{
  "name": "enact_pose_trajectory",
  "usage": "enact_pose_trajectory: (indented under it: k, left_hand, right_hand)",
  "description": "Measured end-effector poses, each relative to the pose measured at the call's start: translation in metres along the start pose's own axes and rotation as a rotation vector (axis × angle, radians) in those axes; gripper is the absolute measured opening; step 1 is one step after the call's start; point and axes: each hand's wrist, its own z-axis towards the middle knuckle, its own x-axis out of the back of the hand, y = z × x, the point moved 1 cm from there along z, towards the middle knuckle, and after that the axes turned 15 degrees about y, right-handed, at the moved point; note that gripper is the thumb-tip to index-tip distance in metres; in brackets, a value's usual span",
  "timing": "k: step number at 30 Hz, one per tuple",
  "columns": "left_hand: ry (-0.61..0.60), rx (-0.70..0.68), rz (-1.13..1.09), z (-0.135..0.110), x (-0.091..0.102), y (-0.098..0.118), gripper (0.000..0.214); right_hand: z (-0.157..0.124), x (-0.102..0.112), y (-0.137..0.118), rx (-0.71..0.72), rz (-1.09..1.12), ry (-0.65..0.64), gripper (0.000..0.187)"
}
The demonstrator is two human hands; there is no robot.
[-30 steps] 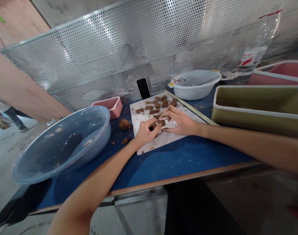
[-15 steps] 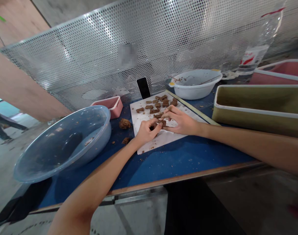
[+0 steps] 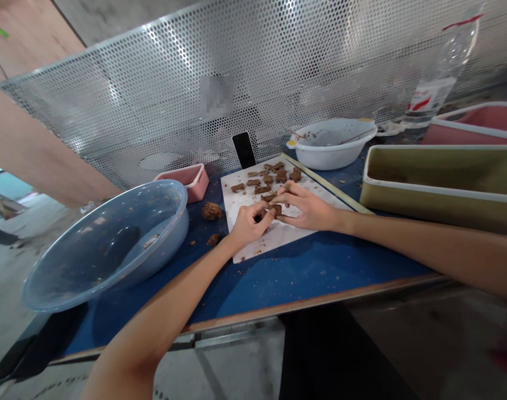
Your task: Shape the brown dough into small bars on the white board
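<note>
Between my hands is a small brown clay-like block (image 3: 276, 210), just above the white board (image 3: 253, 251). My left hand (image 3: 250, 222) pinches its left side with thumb and fingers. From the right, my right hand (image 3: 304, 208) grips the same block with its thumb below and bent fingers above. Several more small brown blocks (image 3: 262, 189) lie on the board beyond my hands, with crumbs scattered around them. Left of the board, a rough brown lump (image 3: 212, 210) rests on the blue table (image 3: 287, 294), and a smaller lump (image 3: 214, 239) sits nearer me.
A large blue basin (image 3: 170, 244) stands at left, before a pink tub (image 3: 198, 183). A phone (image 3: 244, 150) leans on the perforated metal screen (image 3: 174, 122). A pale strip (image 3: 326, 183) edges the board. At right are a white basin (image 3: 331, 155), green trough (image 3: 437, 203) and plastic bottle (image 3: 431, 97).
The block between my hands has turned slightly, while both hands stay in nearly the same place. In the left background, a person's legs have moved left, mostly out of view.
</note>
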Motion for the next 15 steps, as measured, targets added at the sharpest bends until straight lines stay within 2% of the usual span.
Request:
enact_pose_trajectory:
  k: [15]
  left_hand:
    - [-0.010,0.000,-0.002,-0.0004,0.0002,0.0002,0.039]
  right_hand:
    - [0.0009,0.0012,-0.0030,-0.014,-0.025,0.021,0.030]
